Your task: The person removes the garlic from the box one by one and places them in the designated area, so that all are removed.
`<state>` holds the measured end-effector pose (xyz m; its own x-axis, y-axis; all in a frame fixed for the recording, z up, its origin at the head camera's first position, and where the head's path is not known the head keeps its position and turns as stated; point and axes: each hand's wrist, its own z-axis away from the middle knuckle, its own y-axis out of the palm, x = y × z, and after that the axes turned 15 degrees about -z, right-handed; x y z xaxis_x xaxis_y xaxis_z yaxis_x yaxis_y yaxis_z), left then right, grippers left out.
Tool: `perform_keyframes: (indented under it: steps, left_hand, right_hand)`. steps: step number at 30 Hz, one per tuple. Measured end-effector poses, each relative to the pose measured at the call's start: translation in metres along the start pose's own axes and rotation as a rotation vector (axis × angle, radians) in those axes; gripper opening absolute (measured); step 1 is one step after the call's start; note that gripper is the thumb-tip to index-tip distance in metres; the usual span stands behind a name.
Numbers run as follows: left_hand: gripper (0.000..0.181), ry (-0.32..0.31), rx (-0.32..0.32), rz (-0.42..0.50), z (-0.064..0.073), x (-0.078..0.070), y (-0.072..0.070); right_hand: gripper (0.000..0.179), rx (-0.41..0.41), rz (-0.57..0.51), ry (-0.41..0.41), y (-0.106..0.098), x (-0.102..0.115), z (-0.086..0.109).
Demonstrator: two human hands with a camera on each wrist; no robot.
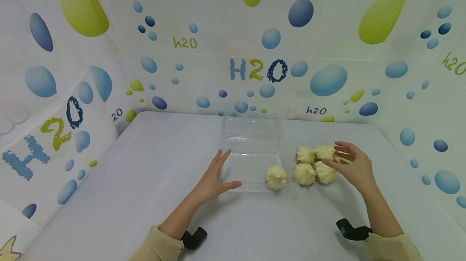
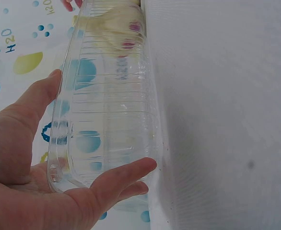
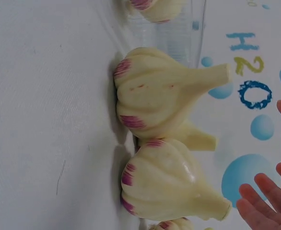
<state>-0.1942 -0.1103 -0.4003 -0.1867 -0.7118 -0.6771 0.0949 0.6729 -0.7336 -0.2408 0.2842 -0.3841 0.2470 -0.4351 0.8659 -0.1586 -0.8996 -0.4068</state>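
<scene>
A clear plastic clamshell box (image 1: 251, 168) lies with its lid (image 1: 251, 129) folded back. One garlic bulb (image 1: 276, 177), cream with purple streaks, is in the box's front right corner. My left hand (image 1: 212, 182) is spread at the box's left side, thumb along the front and fingers at the left edge; the box's ribbed wall (image 2: 111, 105) fills the left wrist view. To the right of the box, several more garlic bulbs (image 1: 304, 174) are clustered. Over their right end hangs my right hand (image 1: 354, 168), fingers apart and holding nothing. Two bulbs (image 3: 155, 91) stand stem-up close to its fingers (image 3: 265, 201).
A white cloth (image 1: 109, 196) covers the table. Behind it and at both sides hangs a white curtain (image 1: 218, 18) printed with blue and green drops. Black camera mounts (image 1: 353, 230) sit at both wrists, beside beige sleeves (image 1: 393, 248).
</scene>
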Motion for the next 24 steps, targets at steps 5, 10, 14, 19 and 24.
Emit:
perform_keyframes:
  steps: [5, 10, 14, 19, 24]
  left_hand:
    - [0.092, -0.005, -0.001, 0.001, 0.0, -0.001, 0.0]
    - [0.092, -0.006, 0.0, 0.005, 0.001, -0.001, -0.001]
    - [0.092, -0.007, 0.0, 0.005, 0.001, -0.001, -0.001]
    - [0.092, -0.006, 0.001, 0.0, 0.001, -0.001, -0.001]
    - [0.092, -0.003, 0.001, 0.005, 0.001, -0.001, -0.001]
  right_hand:
    - [0.068, 0.016, -0.055, 0.023, 0.004, 0.034, 0.008]
    - [0.067, -0.006, -0.076, -0.024, 0.003, -0.033, -0.013]
    - [0.067, -0.001, -0.103, -0.022, 0.007, -0.046, -0.017]
    - [0.066, 0.042, -0.168, -0.015, 0.013, -0.021, -0.007]
    - [0.064, 0.037, -0.144, -0.049, 0.022, -0.013, -0.002]
